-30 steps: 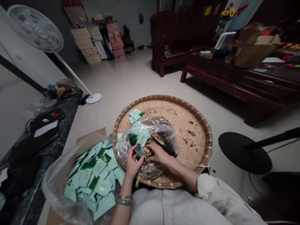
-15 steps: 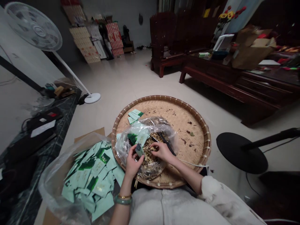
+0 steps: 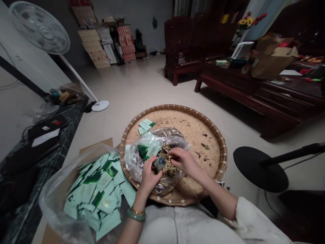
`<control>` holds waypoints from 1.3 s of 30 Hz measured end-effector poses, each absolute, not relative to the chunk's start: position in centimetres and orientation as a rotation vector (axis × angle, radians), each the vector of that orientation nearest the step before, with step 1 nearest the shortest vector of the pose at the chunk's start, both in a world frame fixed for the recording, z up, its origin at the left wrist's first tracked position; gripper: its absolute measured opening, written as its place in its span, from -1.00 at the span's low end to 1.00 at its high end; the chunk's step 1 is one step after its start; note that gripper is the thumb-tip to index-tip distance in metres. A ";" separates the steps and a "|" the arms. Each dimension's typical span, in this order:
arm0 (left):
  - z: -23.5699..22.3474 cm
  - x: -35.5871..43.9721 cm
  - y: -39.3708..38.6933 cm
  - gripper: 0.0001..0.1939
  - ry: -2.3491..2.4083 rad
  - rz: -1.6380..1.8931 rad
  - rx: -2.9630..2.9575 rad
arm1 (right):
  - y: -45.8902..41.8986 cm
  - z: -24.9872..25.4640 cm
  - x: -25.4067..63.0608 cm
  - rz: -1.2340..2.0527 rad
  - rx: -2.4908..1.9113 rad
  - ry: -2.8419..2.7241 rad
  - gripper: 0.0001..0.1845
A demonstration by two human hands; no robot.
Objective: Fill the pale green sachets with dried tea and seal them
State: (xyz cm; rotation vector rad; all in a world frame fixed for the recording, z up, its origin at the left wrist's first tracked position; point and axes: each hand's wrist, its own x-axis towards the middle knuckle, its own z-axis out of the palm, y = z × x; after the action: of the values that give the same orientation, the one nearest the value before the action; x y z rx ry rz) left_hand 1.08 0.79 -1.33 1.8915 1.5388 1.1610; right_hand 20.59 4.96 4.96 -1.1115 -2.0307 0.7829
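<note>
Left hand (image 3: 148,179) pinches a small pale green sachet (image 3: 159,163) as the right hand (image 3: 184,161) works in a loose brown dried herb mix (image 3: 166,169)

The view looks down from the person's head, with both forearms reaching forward from pale cream sleeves (image 3: 254,220). The left hand is closed on the sachet, gripping it between thumb and fingers just above the mix. The right hand is curled, its fingertips (image 3: 172,156) at the mix; it may hold a pinch, but the view is too small and dim to be sure. The mix lies inside a crumpled clear plastic bag (image 3: 134,162) with a few green-printed packets, resting on a large round woven bamboo tray (image 3: 200,135) flecked with dark bits. A small stack of pale green packets (image 3: 146,124) sits on the tray. Just left of it, an open clear plastic sack (image 3: 58,210) on brown cardboard (image 3: 96,144) holds a heap of matching packets (image 3: 93,193). A green jade bangle (image 3: 136,215) circles the left wrist.
</note>
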 end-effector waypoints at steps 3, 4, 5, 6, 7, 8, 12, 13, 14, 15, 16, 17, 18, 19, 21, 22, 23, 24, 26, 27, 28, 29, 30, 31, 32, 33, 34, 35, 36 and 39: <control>-1.3 1.4 0.8 -0.52 1.541 1.141 1.931 | 4.4 6.2 20.0 0.608 -1.139 -2.307 -0.69; -1.3 1.4 0.8 -0.51 1.541 1.133 1.945 | 4.3 6.5 19.8 0.553 -1.177 -2.383 -0.70; -1.3 1.5 0.7 -0.52 1.543 1.126 1.961 | 4.2 6.8 19.5 0.505 -1.216 -2.447 -0.73; -1.4 1.5 0.7 -0.52 1.547 1.122 1.977 | 4.2 7.0 19.3 0.464 -1.249 -2.504 -0.76; -1.4 1.5 0.7 -0.52 1.552 1.118 1.994 | 4.1 7.1 19.1 0.433 -1.271 -2.555 -0.79; -1.5 1.6 0.7 -0.52 1.559 1.116 2.010 | 4.1 7.3 19.0 0.411 -1.283 -2.598 -0.82; -1.7 1.7 0.7 -0.49 1.568 1.103 2.048 | 3.9 7.8 18.7 0.399 -1.261 -2.679 -0.85; -1.8 1.7 0.7 -0.49 1.567 1.101 2.049 | 3.9 7.9 18.7 0.422 -1.247 -2.670 -0.83; -1.8 1.8 0.7 -0.49 1.566 1.100 2.049 | 3.9 8.0 18.7 0.454 -1.229 -2.650 -0.81; -1.8 1.8 0.7 -0.49 1.566 1.102 2.046 | 3.9 8.0 18.8 0.494 -1.206 -2.625 -0.79; -1.8 1.8 0.7 -0.49 1.565 1.106 2.043 | 3.9 7.9 18.8 0.534 -1.186 -2.590 -0.75; -1.8 1.8 0.7 -0.49 1.563 1.109 2.040 | 4.0 7.8 18.9 0.570 -1.167 -2.551 -0.70; -1.8 1.8 0.7 -0.49 1.562 1.111 2.035 | 4.0 7.6 19.0 0.604 -1.148 -2.513 -0.65; -1.7 1.8 0.7 -0.49 1.561 1.111 2.028 | 4.1 7.4 19.1 0.634 -1.127 -2.475 -0.60; -1.7 1.8 0.7 -0.50 1.563 1.109 2.010 | 4.2 6.8 19.3 0.685 -1.075 -2.400 -0.51; -1.6 1.8 0.7 -0.49 1.563 1.109 2.003 | 4.2 6.6 19.4 0.705 -1.050 -2.364 -0.47; -1.6 1.8 0.7 -0.49 1.561 1.111 1.995 | 4.2 6.4 19.4 0.726 -1.024 -2.330 -0.44; -1.6 1.8 0.7 -0.50 1.558 1.113 1.988 | 4.1 6.2 19.4 0.748 -1.002 -2.298 -0.42; -1.5 1.8 0.7 -0.51 1.545 1.120 1.980 | 4.0 6.1 19.2 0.813 -0.954 -2.236 -0.42; -1.5 1.8 0.7 -0.52 1.539 1.126 1.976 | 4.0 6.1 19.2 0.861 -0.922 -2.201 -0.44; -1.5 1.8 0.7 -0.52 1.533 1.131 1.971 | 3.9 6.1 19.1 0.911 -0.885 -2.161 -0.45; -1.6 1.8 0.7 -0.52 1.528 1.136 1.966 | 3.9 6.2 19.1 0.946 -0.856 -2.112 -0.48; -1.6 1.8 0.7 -0.51 1.525 1.144 1.958 | 3.9 6.3 19.1 0.958 -0.841 -2.063 -0.50; -1.6 1.8 0.7 -0.51 1.524 1.151 1.947 | 3.8 6.3 19.2 0.946 -0.848 -2.023 -0.53; -1.6 1.8 0.7 -0.51 1.525 1.161 1.934 | 3.8 6.4 19.3 0.918 -0.875 -1.997 -0.55; -1.7 1.8 0.6 -0.50 1.529 1.173 1.923 | 3.8 6.4 19.4 0.886 -0.914 -1.987 -0.56; -1.7 1.9 0.6 -0.50 1.531 1.186 1.916 | 3.7 6.4 19.6 0.866 -0.952 -1.991 -0.56; -1.8 1.9 0.6 -0.51 1.534 1.199 1.916 | 3.7 6.3 19.6 0.864 -0.982 -2.007 -0.56; -1.8 1.9 0.7 -0.52 1.534 1.211 1.924 | 3.6 6.2 19.7 0.877 -0.994 -2.030 -0.56; -1.8 2.1 0.7 -0.54 1.534 1.224 1.967 | 3.6 5.8 19.5 0.899 -0.998 -2.119 -0.67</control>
State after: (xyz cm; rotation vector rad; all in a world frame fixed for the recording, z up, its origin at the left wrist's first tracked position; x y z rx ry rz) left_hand 2.05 0.67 -1.80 1.9672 1.5339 1.2243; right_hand 19.51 3.59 5.81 -0.9982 -2.1189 0.8991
